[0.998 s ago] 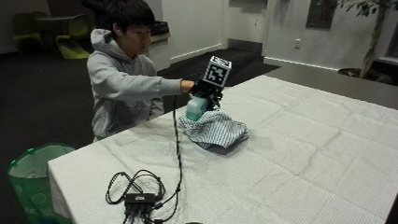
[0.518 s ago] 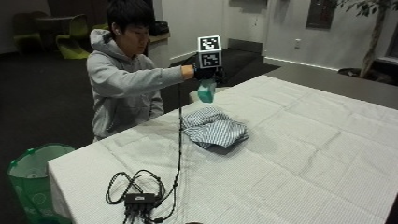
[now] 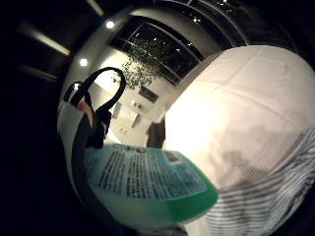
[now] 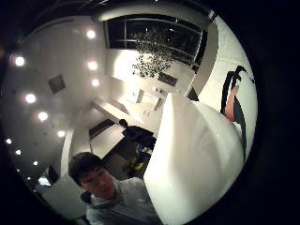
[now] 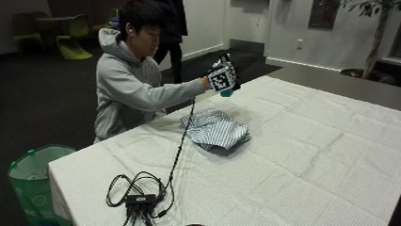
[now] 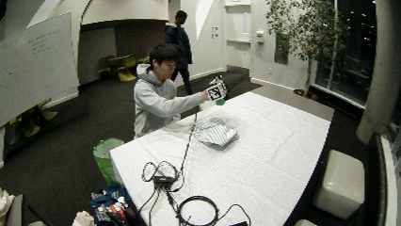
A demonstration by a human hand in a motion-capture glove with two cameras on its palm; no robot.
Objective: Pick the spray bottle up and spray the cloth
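While raised above the white-clothed table (image 5: 300,155): gloved right hand (image 5: 223,75), up at chest height, over the table's far-left edge.

Grip: curled round the green translucent plastic spray bottle (image 5: 226,92); only the bottle's green base visible below the hand in the outside view.

Bottle, little-finger palm view: green body with a white printed label (image 3: 147,179) filling the space next to the palm, clear of the table.

Bottle, thumb palm view: a large white rounded form (image 4: 197,159) against the palm, too close to tell which part.

Cloth: crumpled blue-and-white striped cloth (image 5: 215,130) lying on the table, lower than and nearer than the raised bottle, apart from it.

Cloth, little-finger palm view: striped folds (image 3: 275,191) on the white tablecloth, beyond the bottle's base.

Bare hand: hidden, cannot tell.

Near-left of table: black coiled cables and a small black box (image 5: 139,197).

Floor, left of table: green bin (image 5: 31,181).

Wide outside view: same hand (image 6: 216,90) aloft over the far-left edge, striped cloth (image 6: 215,132) below it.
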